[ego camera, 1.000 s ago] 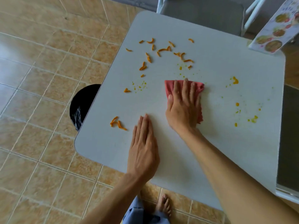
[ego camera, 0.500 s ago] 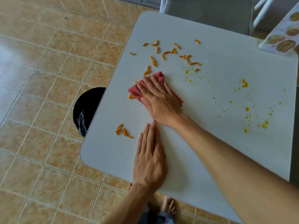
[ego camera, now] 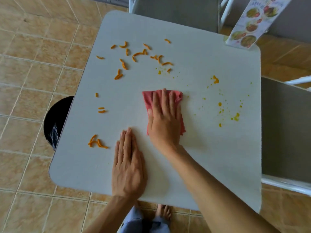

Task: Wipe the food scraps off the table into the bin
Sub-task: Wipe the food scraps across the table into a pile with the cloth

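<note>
My right hand [ego camera: 165,120] presses flat on a pink cloth [ego camera: 149,100] at the middle of the white table [ego camera: 210,157]. My left hand [ego camera: 128,165] lies flat on the table near its front edge, fingers together, holding nothing. Orange food strips [ego camera: 139,55] are scattered over the far left of the table, with a few more strips [ego camera: 96,143] near the left edge. Small yellow-orange crumbs [ego camera: 220,105] dot the right side. A black bin [ego camera: 53,121] stands on the floor under the table's left edge, half hidden by it.
A menu card [ego camera: 252,24] stands at the table's far right corner. Grey chairs stand behind the table [ego camera: 176,12] and to its right [ego camera: 286,132]. Tan floor tiles surround the table. My bare foot [ego camera: 164,213] shows below the front edge.
My right hand swept the cloth left toward the bin side, then came back to the table's middle. A few strips now lie nearer the left edge. The left hand stayed put.
</note>
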Demonstrator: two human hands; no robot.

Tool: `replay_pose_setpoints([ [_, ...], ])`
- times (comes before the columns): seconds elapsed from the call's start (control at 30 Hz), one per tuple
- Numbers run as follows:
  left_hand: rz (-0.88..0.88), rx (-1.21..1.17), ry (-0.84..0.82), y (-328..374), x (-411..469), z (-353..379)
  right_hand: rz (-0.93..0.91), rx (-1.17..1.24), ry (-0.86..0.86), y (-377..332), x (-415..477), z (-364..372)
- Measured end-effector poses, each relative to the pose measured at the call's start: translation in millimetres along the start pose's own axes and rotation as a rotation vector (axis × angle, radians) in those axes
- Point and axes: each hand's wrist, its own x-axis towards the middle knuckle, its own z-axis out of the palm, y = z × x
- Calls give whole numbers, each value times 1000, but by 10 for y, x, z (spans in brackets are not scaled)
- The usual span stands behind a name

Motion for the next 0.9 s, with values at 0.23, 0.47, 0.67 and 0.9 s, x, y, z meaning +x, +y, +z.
replay_pose_setpoints([
  [0.23, 20, -42, -5, 41, 14, -48, 140, -93, 50, 757, -482, -328],
  [0.47, 41, -95, -48, 399, 396, 26, -240, -46, -131, 972, -1046, -593],
  [0.67, -32, -71, -24, 824, 1220, 202, 818, -158, 280, 1481, -757, -544],
  [0.9, -47, 58, 13, 895, 1241, 325, 62, -181, 28, 2230, -452, -731],
])
